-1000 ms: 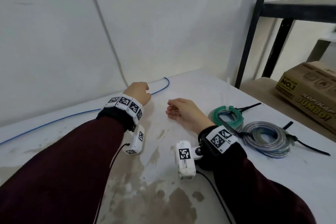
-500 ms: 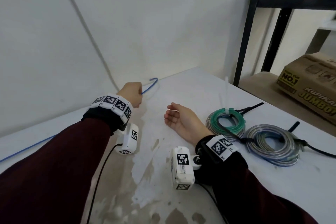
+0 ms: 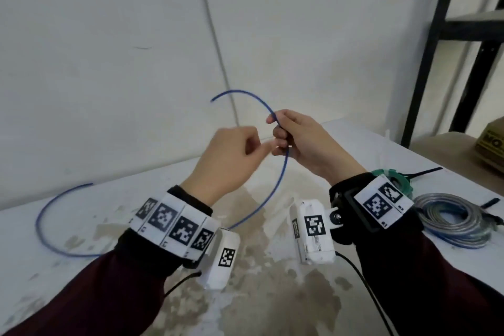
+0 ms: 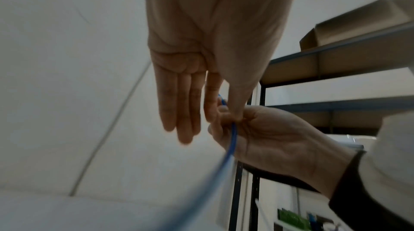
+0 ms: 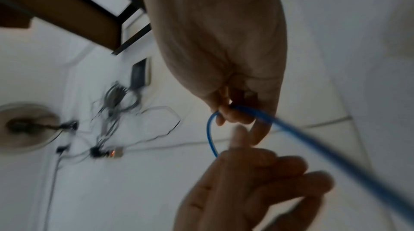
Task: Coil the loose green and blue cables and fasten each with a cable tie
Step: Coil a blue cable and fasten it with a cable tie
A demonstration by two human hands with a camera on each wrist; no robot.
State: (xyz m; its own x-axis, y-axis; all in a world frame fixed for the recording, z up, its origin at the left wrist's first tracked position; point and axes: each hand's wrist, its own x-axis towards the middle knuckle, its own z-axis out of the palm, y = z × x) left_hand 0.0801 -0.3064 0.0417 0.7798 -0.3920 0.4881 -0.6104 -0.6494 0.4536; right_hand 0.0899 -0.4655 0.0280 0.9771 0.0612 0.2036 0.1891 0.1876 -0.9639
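**A:** Item one, blue cable (image 3: 283, 166): where is it located?

**B:** It is held raised above the worktop (image 3: 425, 161). It is gripped by the right hand (image 3: 302, 142), whose fingers (image 3: 281, 135) are curled round it near its free end. From there an arc is formed above the hand, and the rest is trailed down in a loop onto the worktop at the left.

**A:** Left hand (image 3: 231, 161)?

**B:** It is held just beside the right hand. Three fingers (image 4: 179, 107) are seen straight in the left wrist view; whether the cable is pinched between forefinger and thumb cannot be told.

**A:** Other items?

**B:** A green coil (image 3: 401, 185) and a grey-blue coil (image 3: 450, 222) are listed on the worktop at the right, side by side, each bound. A cardboard box (image 3: 491, 144) is recorded on the shelf beyond.
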